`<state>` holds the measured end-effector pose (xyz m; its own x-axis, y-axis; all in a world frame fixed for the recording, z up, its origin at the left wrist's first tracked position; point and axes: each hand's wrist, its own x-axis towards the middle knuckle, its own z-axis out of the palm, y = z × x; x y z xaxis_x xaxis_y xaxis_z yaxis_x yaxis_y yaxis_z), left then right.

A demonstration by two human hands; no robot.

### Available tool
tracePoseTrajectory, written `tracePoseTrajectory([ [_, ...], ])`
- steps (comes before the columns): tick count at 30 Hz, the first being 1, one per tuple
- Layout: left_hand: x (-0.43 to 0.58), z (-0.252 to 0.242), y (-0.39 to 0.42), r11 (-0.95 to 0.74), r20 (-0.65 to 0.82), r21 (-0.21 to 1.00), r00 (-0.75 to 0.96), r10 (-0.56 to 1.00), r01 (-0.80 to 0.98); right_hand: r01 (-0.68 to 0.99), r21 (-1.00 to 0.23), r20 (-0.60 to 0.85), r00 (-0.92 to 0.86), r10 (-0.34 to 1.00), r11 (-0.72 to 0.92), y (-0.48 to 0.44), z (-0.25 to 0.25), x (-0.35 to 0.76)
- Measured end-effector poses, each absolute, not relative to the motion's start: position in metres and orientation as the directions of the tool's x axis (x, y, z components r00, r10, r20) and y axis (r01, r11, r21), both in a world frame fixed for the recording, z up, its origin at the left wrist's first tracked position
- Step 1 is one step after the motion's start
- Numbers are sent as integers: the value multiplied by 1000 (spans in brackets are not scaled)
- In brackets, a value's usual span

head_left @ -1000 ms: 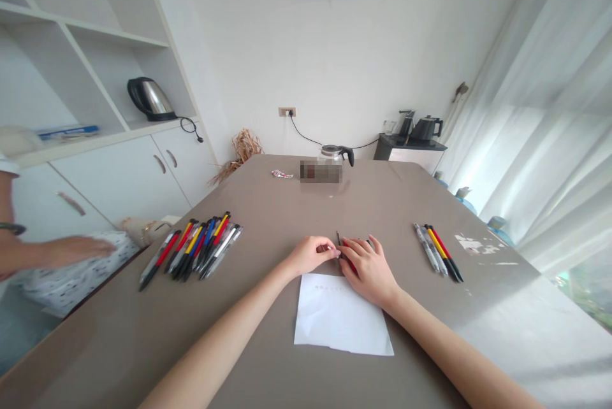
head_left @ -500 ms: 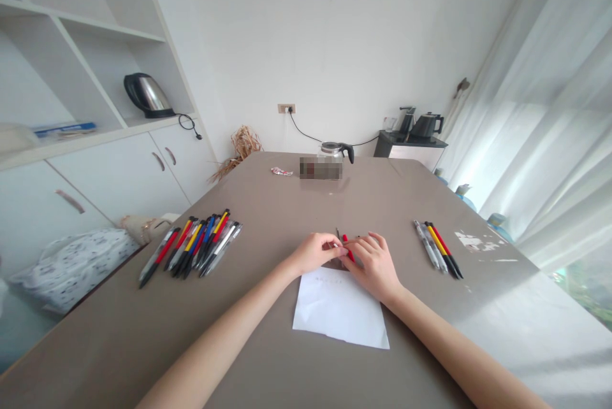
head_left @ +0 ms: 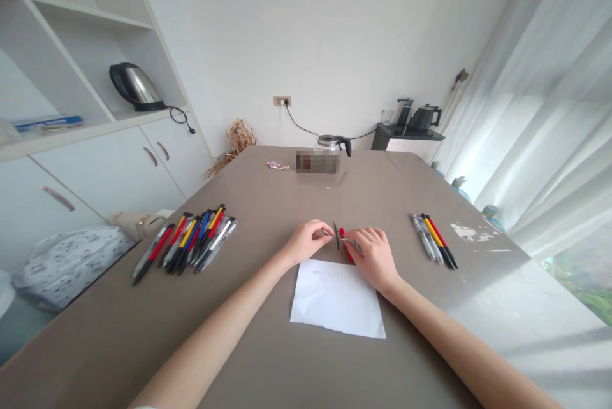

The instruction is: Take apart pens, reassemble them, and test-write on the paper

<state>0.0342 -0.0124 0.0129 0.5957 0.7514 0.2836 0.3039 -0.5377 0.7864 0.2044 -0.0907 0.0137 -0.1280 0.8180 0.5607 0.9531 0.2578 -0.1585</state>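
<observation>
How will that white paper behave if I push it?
The paper will probably buckle, looking thin and slightly wavy. It may slide on the smooth table, but the right hand overlapping one corner might catch it.

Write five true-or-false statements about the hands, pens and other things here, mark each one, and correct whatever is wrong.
1. The white paper lies on the table between the two forearms. True.

2. The left hand and right hand are clasped together. False: the left hand and right hand are apart, with a thin dark rod in the gap.

3. The left pen pile has fewer pens than the right pen group. False: the left pen pile has more.

4. The kettle on the left stands in an open shelf. True.

5. The glass pot stands at the table's near edge. False: the glass pot is toward the far end.
</observation>
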Motion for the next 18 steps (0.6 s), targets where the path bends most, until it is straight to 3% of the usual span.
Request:
tracePoseTrajectory([
  [18, 34, 7, -10, -588, 258, 706, 629, 733, 395, 965, -102, 509, -157, 846, 240, -88, 11, 202],
])
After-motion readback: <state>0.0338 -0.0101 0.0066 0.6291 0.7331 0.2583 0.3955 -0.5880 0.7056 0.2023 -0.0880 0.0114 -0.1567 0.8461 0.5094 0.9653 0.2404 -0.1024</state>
